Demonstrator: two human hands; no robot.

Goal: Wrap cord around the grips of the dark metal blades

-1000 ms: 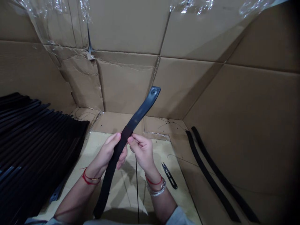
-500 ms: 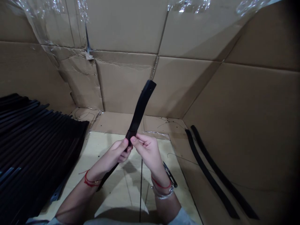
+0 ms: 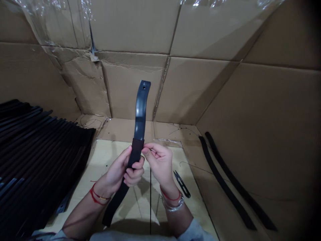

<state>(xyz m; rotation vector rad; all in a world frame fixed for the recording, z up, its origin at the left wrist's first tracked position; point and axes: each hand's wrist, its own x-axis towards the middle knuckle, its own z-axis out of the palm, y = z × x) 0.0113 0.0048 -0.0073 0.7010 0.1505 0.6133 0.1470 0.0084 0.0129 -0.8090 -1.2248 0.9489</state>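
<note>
I hold a long black strap (image 3: 139, 115) upright, a small hole near its top end and a dull dark band (image 3: 136, 150) around its middle. Its lower part hangs down past my wrists. My left hand (image 3: 125, 170) wraps around the strap just below the band. My right hand (image 3: 157, 160) pinches the band's right edge between thumb and fingers. Red threads circle both wrists, and a silver bracelet sits on the right one.
A pile of black straps (image 3: 42, 150) lies at the left. Two single black straps (image 3: 225, 177) lie on cardboard at the right. Small black thread snips (image 3: 182, 184) rest on the pale board (image 3: 107, 157) beneath my hands. Cardboard walls surround the area.
The strap has swung from leaning right to upright, turning from edge-on to show its flat glossy face. Both hands have rotated with it, and my right hand now covers less of the snips.
</note>
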